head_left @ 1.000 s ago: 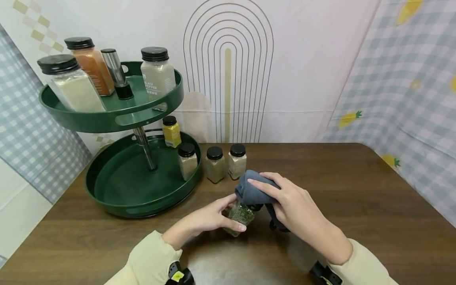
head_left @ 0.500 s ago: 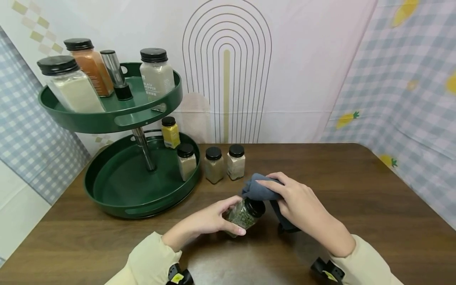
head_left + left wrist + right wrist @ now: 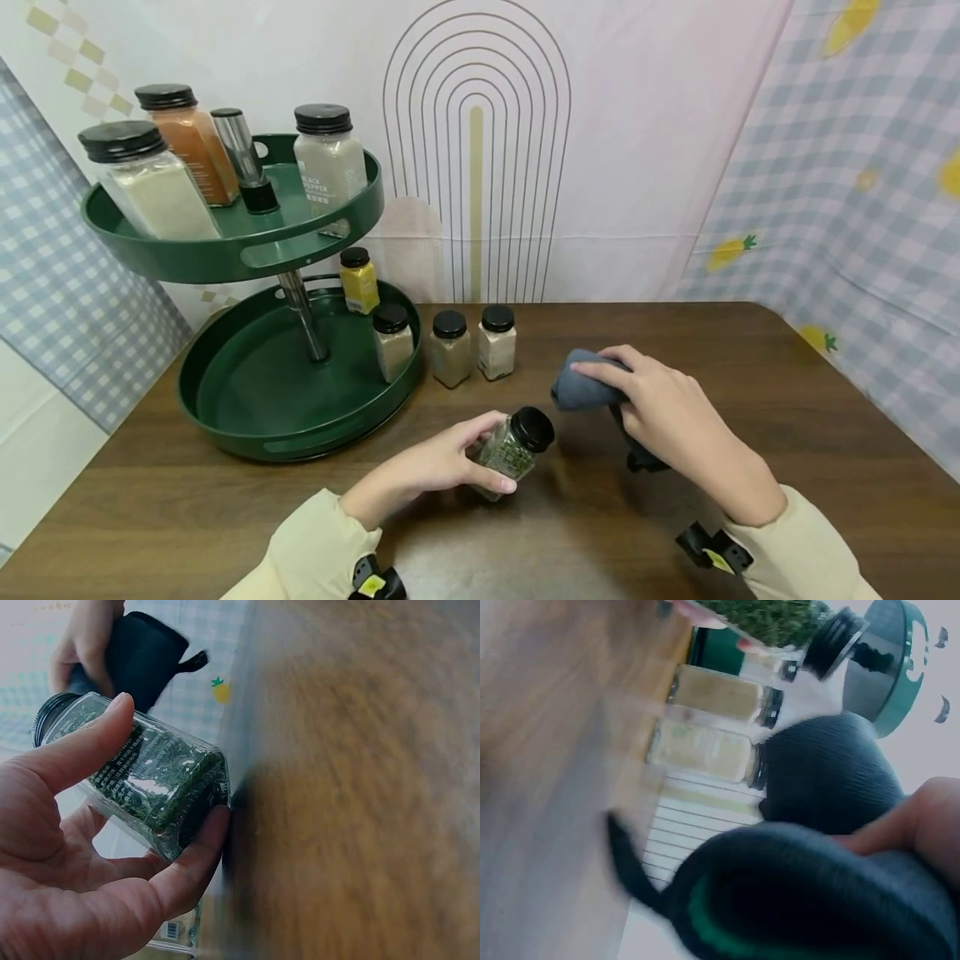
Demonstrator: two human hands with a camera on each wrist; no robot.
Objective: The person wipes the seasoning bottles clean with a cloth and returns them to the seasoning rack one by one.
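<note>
A square glass jar of dried green herbs point(image 3: 507, 457) with a black lid tilts to the right over the table. My left hand point(image 3: 442, 462) grips it, thumb across the printed face and fingers round the base, as the left wrist view shows. To its right, my right hand point(image 3: 660, 400) holds a folded grey-blue cloth point(image 3: 587, 382), apart from the jar. In the right wrist view the cloth point(image 3: 825, 772) hangs in a thick fold with a dark loop at one end.
Two small spice jars, one tan point(image 3: 452, 354) and one paler point(image 3: 497, 346), stand behind the hands. At left, a green two-tier rack point(image 3: 300, 442) carries several jars and a steel cylinder point(image 3: 243, 158). A patterned cloth backdrop point(image 3: 637, 150) hangs behind the table.
My right hand has drawn the cloth off the jar's lid and moved right, baring the black lid. The left hand keeps its grip on the jar almost in place.
</note>
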